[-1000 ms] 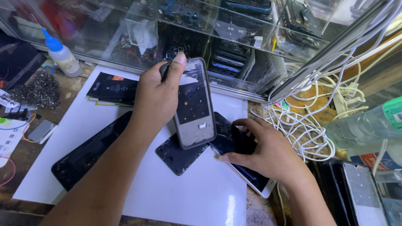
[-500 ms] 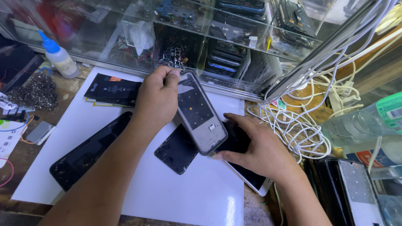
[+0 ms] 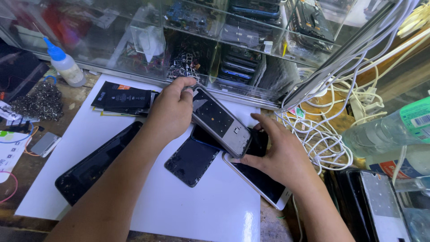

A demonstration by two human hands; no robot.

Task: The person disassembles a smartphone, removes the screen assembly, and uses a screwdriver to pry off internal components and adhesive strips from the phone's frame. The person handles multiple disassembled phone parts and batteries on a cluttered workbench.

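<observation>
My left hand [image 3: 172, 112] grips the upper end of a grey phone frame [image 3: 221, 122], which tilts down to the right. My right hand [image 3: 275, 154] touches the frame's lower end and rests on a white-edged phone [image 3: 264, 184] lying on the white sheet [image 3: 192, 210]. Under the frame lie a dark phone part [image 3: 204, 136] and a black back cover [image 3: 190, 162]. A long black phone [image 3: 92, 166] lies left of my forearm. A flat black battery [image 3: 123, 97] sits near the sheet's far edge.
A clear case with shelves of phone parts [image 3: 233, 49] stands behind the sheet. A glue bottle with a blue tip [image 3: 65, 65] and steel wool [image 3: 40, 102] sit at the left. White cables [image 3: 322, 134], a plastic bottle [image 3: 389, 130] and more phones [image 3: 376, 201] crowd the right.
My left hand has tipped the grey phone frame from nearly upright down toward the right. My right hand has come up to meet its lower end.
</observation>
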